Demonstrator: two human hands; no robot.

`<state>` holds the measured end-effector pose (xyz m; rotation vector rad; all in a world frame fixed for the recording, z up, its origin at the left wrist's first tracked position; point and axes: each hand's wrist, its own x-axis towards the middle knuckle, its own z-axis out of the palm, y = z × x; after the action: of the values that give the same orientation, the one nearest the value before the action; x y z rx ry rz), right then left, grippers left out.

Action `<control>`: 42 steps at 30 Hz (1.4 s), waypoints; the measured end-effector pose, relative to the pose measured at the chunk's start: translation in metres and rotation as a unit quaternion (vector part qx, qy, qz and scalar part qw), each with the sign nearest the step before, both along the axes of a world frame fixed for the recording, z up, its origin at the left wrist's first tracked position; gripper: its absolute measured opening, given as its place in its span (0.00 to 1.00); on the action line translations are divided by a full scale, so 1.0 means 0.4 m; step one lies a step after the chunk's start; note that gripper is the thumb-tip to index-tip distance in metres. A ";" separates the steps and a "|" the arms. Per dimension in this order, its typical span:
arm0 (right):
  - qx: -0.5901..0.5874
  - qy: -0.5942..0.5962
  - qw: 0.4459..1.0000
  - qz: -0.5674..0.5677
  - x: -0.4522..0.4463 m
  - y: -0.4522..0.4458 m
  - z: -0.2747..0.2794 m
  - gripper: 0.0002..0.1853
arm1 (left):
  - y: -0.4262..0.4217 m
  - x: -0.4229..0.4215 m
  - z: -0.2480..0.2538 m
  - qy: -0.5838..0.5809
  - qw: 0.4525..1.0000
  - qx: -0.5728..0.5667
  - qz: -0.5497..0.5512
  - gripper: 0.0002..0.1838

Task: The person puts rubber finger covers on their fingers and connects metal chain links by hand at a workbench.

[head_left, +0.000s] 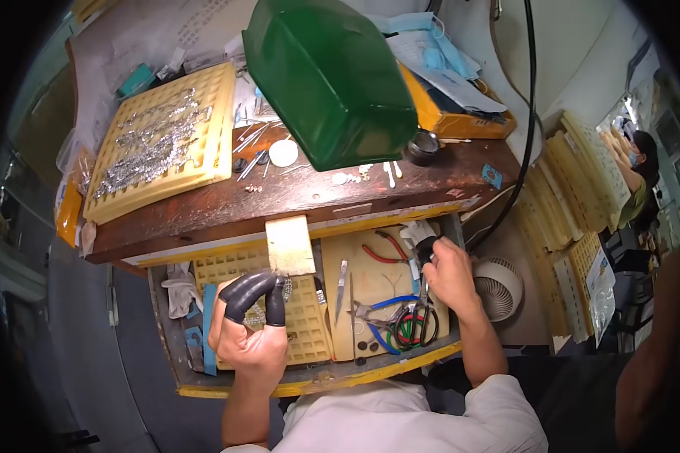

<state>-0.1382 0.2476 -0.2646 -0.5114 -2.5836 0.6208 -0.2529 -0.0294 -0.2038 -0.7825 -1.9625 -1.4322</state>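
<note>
My left hand [251, 321], with black rubber covers on the thumb and a finger, is pinched closed on a small silvery piece [288, 288]. It hangs over a yellow gridded tray [304, 315] in the open drawer, beside a pale wooden block [290, 245] that juts from the bench edge. My right hand [452, 278] is at the drawer's back right corner, fingers curled closed. Something black shows at its fingertips, next to a crumpled whitish item [418, 231]; what it grips is unclear. Below it lie scissors [425, 321], blue-handled pliers [385, 303] and red-handled pliers [386, 251].
A yellow tray of silvery chains [155, 140] rests on the wooden bench [279, 198]. A green lamp shade [332, 83] hangs over it. A black cable [527, 113] runs down at right, near a white fan [499, 288] and stacked trays [574, 181]. Another person [638, 166] sits far right.
</note>
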 end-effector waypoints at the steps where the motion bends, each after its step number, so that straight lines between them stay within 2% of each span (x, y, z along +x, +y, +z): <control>1: -0.004 -0.009 1.000 -0.002 0.002 -0.005 0.002 0.05 | -0.001 0.003 0.002 0.009 1.000 -0.005 0.001 0.13; 4: 0.045 -0.143 0.989 0.007 0.008 -0.016 0.010 0.10 | -0.003 0.012 0.006 0.013 1.000 0.003 -0.012 0.13; 6: 0.093 -0.177 0.980 -0.026 0.011 -0.026 -0.023 0.13 | -0.005 0.014 0.002 0.029 1.000 -0.010 0.001 0.12; 13: 0.076 -0.156 0.984 -0.041 0.014 -0.043 -0.020 0.13 | -0.005 0.013 -0.012 0.053 0.998 -0.033 -0.003 0.13; 16: 0.036 -0.071 0.996 -0.039 0.021 -0.059 -0.014 0.13 | 0.000 0.018 -0.024 0.039 0.999 -0.012 -0.006 0.12; 17: 0.065 0.007 0.998 -0.014 0.016 -0.068 -0.005 0.13 | 0.001 0.018 -0.023 0.036 0.999 -0.017 -0.004 0.11; 19: -0.028 0.136 0.989 0.042 -0.002 -0.110 0.030 0.14 | 0.005 0.011 -0.031 0.044 0.999 -0.003 0.002 0.12; 20: -0.067 0.154 0.983 0.075 -0.006 -0.137 0.045 0.15 | 0.001 0.009 -0.038 0.036 0.999 0.003 -0.003 0.12; 22: -0.048 0.188 0.967 0.163 -0.006 -0.201 0.079 0.19 | 0.004 0.016 -0.039 0.022 1.000 0.016 0.001 0.13; 23: -0.070 0.213 0.949 0.224 -0.017 -0.238 0.128 0.23 | 0.005 0.015 -0.036 0.028 1.000 0.012 0.004 0.13; 24: -0.125 0.226 0.938 0.231 -0.024 -0.266 0.158 0.24 | 0.005 0.010 -0.032 0.041 0.999 0.008 0.005 0.13; 25: -0.053 0.272 0.927 0.252 -0.058 -0.285 0.175 0.24 | 0.004 0.011 -0.036 0.028 1.000 0.008 0.006 0.13; 28: 0.012 0.253 0.930 0.267 -0.109 -0.292 0.159 0.23 | -0.001 0.016 -0.043 0.006 1.000 0.016 0.006 0.13; 32: -0.148 0.272 0.925 0.221 -0.095 -0.318 0.157 0.13 | 0.010 0.053 -0.069 -0.117 0.974 0.173 -0.092 0.10; 34: -0.303 0.230 0.893 0.239 -0.073 -0.338 0.158 0.10 | 0.033 0.080 -0.049 -0.171 0.939 0.253 -0.161 0.11; 35: -0.359 0.201 0.873 0.263 -0.065 -0.338 0.156 0.18 | 0.030 0.095 -0.042 -0.195 0.935 0.238 -0.177 0.12; 38: -0.381 0.175 0.873 0.248 -0.049 -0.353 0.119 0.21 | 0.033 0.127 -0.030 -0.241 0.925 0.235 -0.178 0.12; 40: -0.368 0.179 0.877 0.250 -0.043 -0.356 0.107 0.20 | 0.027 0.128 -0.048 -0.240 0.937 0.202 -0.155 0.13; 42: -0.429 0.152 0.862 0.226 -0.037 -0.369 0.105 0.15 | 0.016 0.134 -0.061 -0.221 0.944 0.189 -0.154 0.17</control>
<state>-0.1529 0.1001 -0.2226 -0.0202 -2.0030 1.8726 -0.1995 -0.0228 -0.2283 -0.6477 -1.8266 -2.2537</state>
